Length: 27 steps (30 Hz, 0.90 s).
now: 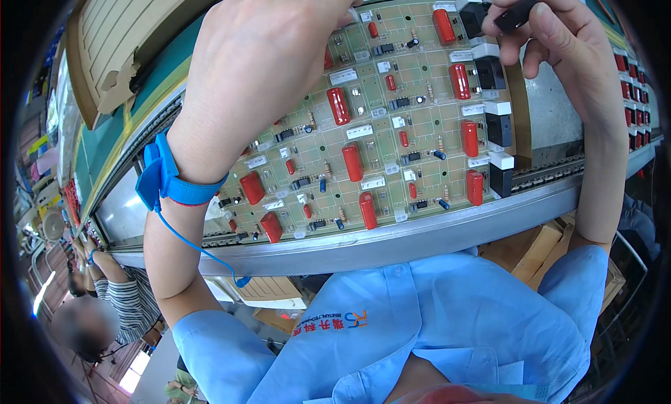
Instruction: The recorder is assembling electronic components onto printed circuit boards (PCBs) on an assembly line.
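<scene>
A green circuit board panel [391, 145] lies in front of me, filled with red capacitors [353, 162], small resistors, black chips and white parts. My left hand [269, 40], with a blue wrist strap [170, 173] and cord, reaches over the panel's far left part. Its fingers are curled together at the top edge of the view; what they hold, if anything, is hidden. Between thumb and fingers my right hand [559, 33] pinches a black box-shaped component [516, 12] above the panel's far right corner. Black blocks [500, 129] with white parts beside them line the panel's right edge.
The panel sits on a conveyor with a metal front rail [335, 252]. At the far left stands an open cardboard box [115, 47] on a green surface. More boards with red parts [632, 100] are at the right. Another person [129, 292] is at the lower left.
</scene>
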Tool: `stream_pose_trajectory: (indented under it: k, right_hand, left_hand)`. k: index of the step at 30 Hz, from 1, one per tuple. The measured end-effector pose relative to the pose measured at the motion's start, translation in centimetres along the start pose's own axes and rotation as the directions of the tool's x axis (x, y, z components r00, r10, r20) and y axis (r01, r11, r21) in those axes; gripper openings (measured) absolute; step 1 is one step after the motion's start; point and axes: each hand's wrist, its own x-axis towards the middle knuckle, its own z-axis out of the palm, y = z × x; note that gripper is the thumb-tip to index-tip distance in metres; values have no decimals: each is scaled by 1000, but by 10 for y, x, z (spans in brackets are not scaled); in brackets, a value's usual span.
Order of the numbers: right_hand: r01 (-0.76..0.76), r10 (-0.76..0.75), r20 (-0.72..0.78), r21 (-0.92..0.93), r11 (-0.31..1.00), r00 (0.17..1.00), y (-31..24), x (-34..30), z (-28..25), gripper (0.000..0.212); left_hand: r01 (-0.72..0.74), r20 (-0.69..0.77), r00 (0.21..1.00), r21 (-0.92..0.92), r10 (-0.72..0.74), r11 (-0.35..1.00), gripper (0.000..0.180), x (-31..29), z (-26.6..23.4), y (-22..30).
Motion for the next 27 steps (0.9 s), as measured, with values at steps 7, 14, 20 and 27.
stream_pose_trajectory:
  k: [7,14,20,27]
  right_hand:
    - [89,-90,-14,-85,992,996,4,6,2,27]
    - [-20,16,-20,-262,965,1000,-7,6,1,28]
    - [7,-18,-54,-191,982,998,-9,6,7,28]
    - [-89,71,-73,-281,955,995,-19,7,6,24]
  left_hand:
    - [7,-18,1000,1,-7,1000,9,-1,0,-5]
    - [101,6,995,49,-102,994,10,2,0,6]
    - [30,56,998,103,-36,994,9,4,-5,3]
    - [46,110,991,199,-69,979,10,10,-2,18]
